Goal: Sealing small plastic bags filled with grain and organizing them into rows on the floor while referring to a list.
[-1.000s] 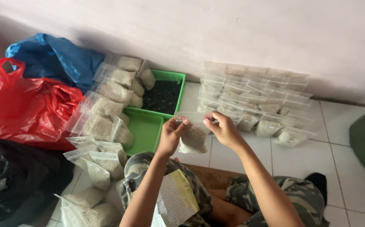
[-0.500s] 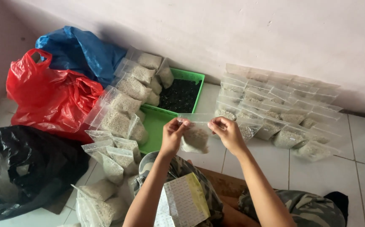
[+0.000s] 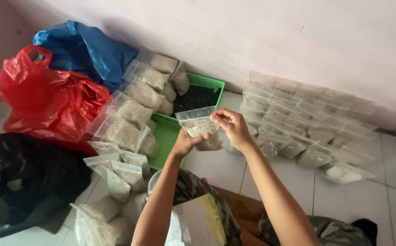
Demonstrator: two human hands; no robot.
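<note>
- Down on the white tiled floor [image 3: 220, 171], the biggest things sit to the person's left: a black plastic bag [image 3: 20, 182], a red plastic bag [image 3: 47, 100] and a blue plastic bag [image 3: 86, 50] against the wall.
- Next in size, filled clear pouches lie in overlapping rows along the wall [image 3: 307, 123] on the right, and a looser heap of pouches [image 3: 129, 116] spills over the green trays [image 3: 198, 98]; the far tray holds something dark.
- Across the lap rests a sheet of small labels [image 3: 198, 223], by the look of it, though the view is too soft to be sure.
- Held above the tray edge is a small clear pouch [image 3: 200, 125] of pale grain, its long axis tilted, mouth up and toward the wall.
- Right hand [image 3: 232, 127] pinches the pouch's upper right corner between thumb and fingers, closed on it.
- Left hand [image 3: 186, 143] sits lower, cupped under the filled bottom, fingers curled around it; it is the nearer hand to the grain, the right nearer the mouth.
</note>
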